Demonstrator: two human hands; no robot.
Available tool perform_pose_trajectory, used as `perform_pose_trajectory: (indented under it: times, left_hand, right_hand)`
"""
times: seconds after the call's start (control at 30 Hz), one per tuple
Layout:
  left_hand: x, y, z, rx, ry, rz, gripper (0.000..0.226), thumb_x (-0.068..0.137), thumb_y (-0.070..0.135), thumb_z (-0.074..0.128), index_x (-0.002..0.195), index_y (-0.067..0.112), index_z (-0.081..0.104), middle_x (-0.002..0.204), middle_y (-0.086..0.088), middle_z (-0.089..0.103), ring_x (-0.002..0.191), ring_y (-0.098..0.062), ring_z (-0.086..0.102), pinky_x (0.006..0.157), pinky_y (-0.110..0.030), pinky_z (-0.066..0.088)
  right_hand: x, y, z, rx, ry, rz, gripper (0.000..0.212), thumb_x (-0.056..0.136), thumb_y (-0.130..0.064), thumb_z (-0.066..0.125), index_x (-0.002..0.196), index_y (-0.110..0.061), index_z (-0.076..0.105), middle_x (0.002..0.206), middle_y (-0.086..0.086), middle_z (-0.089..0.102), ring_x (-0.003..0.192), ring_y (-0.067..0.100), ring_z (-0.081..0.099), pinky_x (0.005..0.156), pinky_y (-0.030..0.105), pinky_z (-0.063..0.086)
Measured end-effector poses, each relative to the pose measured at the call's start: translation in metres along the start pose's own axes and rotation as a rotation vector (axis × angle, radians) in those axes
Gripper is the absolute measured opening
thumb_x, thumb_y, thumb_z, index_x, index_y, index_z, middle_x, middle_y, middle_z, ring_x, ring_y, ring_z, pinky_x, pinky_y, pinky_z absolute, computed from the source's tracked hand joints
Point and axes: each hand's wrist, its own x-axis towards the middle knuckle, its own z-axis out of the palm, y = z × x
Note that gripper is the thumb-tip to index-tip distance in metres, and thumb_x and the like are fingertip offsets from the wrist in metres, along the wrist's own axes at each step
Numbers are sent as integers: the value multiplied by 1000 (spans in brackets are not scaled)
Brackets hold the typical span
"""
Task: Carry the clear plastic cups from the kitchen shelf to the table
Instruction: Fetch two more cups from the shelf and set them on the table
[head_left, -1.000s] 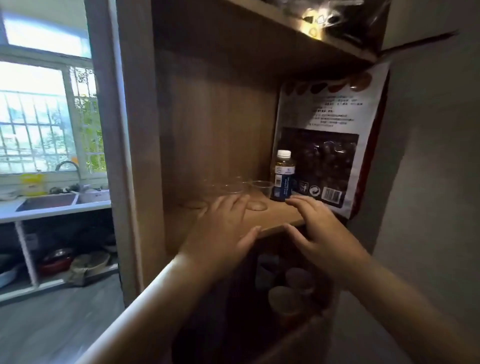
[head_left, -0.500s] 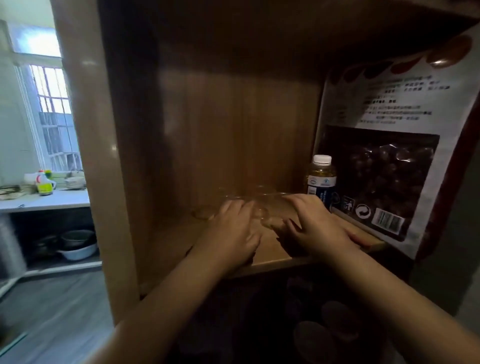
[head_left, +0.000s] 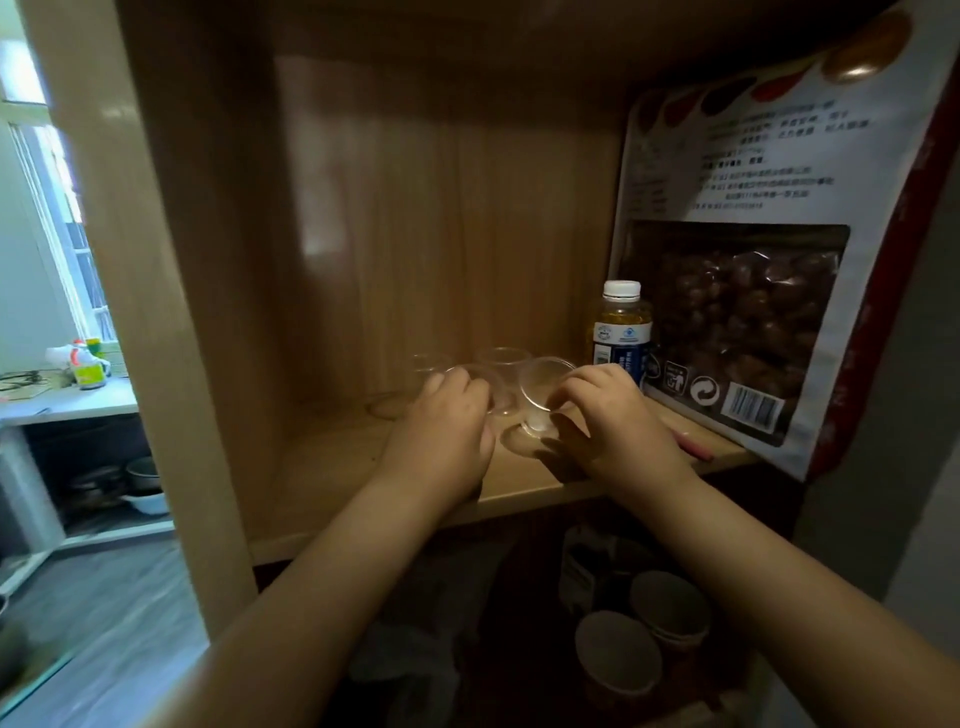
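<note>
- Clear plastic cups (head_left: 498, 364) clustered mid-shelf on the wooden kitchen shelf (head_left: 332, 467), several rims faintly visible, just left of a yellow drink bottle (head_left: 621, 332).
- Nearest cup (head_left: 540, 400) now tipped toward the camera, mouth showing, base off the board; half a second ago flat among the others.
- Right hand (head_left: 608, 421) closed around that tilted cup, fingers curled over its rim and side; a second ago only hovering at the shelf edge.
- Left hand (head_left: 447, 426) pushed deeper in, cupped over a second cup (head_left: 483, 387); firm grasp or mere contact cannot be told.
- Large bag of dried fruit (head_left: 737, 312) leaning at the right, paper cups (head_left: 644, 634) on the level below.
- Likely meaning: reach finished, lift beginning; table nowhere in view, carry not yet begun.
</note>
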Motion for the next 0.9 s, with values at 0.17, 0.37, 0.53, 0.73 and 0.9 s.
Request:
perform_pose_trajectory:
  times: [0.17,0.37,0.53,0.73,0.9]
  left_hand:
    - [-11,6,-10,-16,20,43,7,85,16,54,91,20,55,94,4,51,87,-10,42,67,-20,33]
    - [-34,9,-39,-27,38,97,5,86,20,52,90,18,54,90,6,47,84,-10,41,65,-21,33]
    - [-65,8,-68,-23,52,133,4,85,22,53,86,19,54,86,6,50,78,-8,40,57,-16,33]
    - [-105,-7,-113,-15,59,92,7,80,20,57,82,14,57,83,-1,55,78,-16,47,66,-27,38]
    - [-149,-32,-155,-28,102,-3,2,78,18,57,79,18,55,81,8,52,78,-12,46,69,-19,32]
  right_hand:
    - [-8,-10,-12,-22,37,-21,16,83,-13,62,99,-13,61,110,3,58,109,17,43,86,24,35]
    - [-23,-35,-25,-35,80,-71,15,83,-16,61,98,-16,62,107,2,61,105,16,47,84,22,36]
    - [-38,-69,-34,-11,128,-116,15,83,-21,57,96,-16,62,100,3,63,96,15,52,75,22,40]
    - [-54,-123,-39,41,170,-163,11,82,-19,58,91,-15,62,94,-2,64,89,9,48,72,9,34]
    - [-60,-174,-36,107,153,-227,10,81,-16,64,90,-15,62,93,-2,64,89,10,51,77,18,38]
